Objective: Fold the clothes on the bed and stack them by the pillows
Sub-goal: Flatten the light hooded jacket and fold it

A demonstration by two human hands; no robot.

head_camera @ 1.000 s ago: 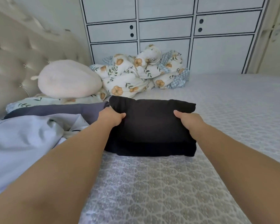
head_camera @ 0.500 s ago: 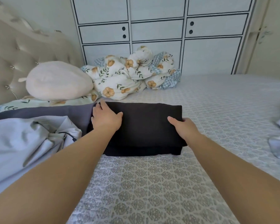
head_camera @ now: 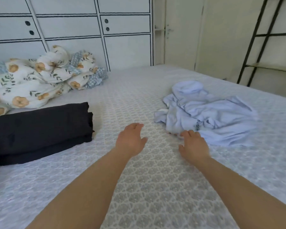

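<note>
Hands are being held out over the bed (head_camera: 155,187), whose patterned grey-white cover is being left bare between them. The left hand (head_camera: 130,139) is being kept relaxed with fingers straight and palm down, and nothing is being held by it. The right hand (head_camera: 192,146) is likewise being held flat with fingers extended, its fingertips being brought to the near edge of the crumpled light blue garment (head_camera: 208,116); whether that edge is actually being touched cannot be told, and no cloth is being gripped. The light blue garment is being left unfolded in a heap on the right part of the bed, a small printed mark being shown on its near fold. The folded black garment (head_camera: 40,129) is being seen lying at the left, well apart from both hands, its layers being stacked flat. Behind it, a bundled floral quilt (head_camera: 40,80) is being seen against the white cabinet doors (head_camera: 73,30). A cream door (head_camera: 180,30) and a black metal ladder frame (head_camera: 257,38) are being shown at the far right, beyond the bed.
</note>
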